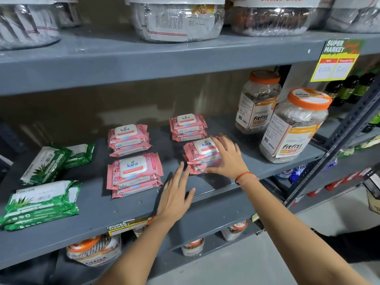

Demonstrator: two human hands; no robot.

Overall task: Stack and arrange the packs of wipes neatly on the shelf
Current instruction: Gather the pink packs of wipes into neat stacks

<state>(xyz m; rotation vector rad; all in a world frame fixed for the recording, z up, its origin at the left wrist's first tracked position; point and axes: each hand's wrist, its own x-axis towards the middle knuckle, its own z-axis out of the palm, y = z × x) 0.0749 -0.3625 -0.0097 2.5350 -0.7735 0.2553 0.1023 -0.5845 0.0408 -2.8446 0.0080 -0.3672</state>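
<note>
Two orange-lidded fitfizz jars [292, 128] right; yellow price tag [337, 62] above them

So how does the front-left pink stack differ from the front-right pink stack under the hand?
The front-left pink stack stands free with its top label fully visible; the front-right pink stack is partly covered by the right hand. The front-left one sits nearer the shelf edge; the front-right one sits further back. Both are Kara packs with white lid flaps.

Right hand [225, 156] hides pink stack's [198, 157] side — top jars [176, 19] cropped.
</note>
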